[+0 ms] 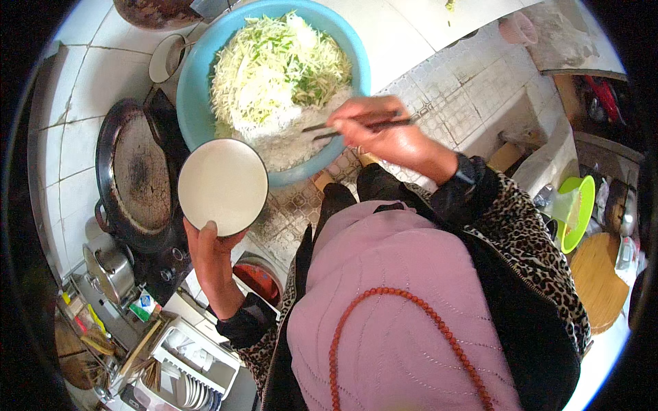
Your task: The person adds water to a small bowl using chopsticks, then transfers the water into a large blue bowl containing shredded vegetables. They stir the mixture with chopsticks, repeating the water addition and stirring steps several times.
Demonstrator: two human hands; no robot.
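Note:
My left hand (pixel 213 251) holds a cream bowl (pixel 222 186) with a dark rim, its thumb hooked over the near edge. The bowl's inside looks plain and pale, tilted towards me beside the basin. In my right hand (pixel 396 138) is a pair of dark chopsticks (pixel 324 131), tips over the near right part of a large blue plastic basin (pixel 194 105). Pale green shredded vegetable (pixel 277 67) is heaped in the basin. White flour-like powder (pixel 288 141) lies on the heap's near side and around it. Whether the chopstick tips touch the powder, I cannot tell.
Left of the basin, a black wok (pixel 141 174) sits on the stove, near a steel pot (pixel 108 267). A white ladle or small bowl (pixel 167 59) stands behind. A dish rack (pixel 195 352) is lower left. Right are a green basin (pixel 578 213) and a round wooden board (pixel 600 282).

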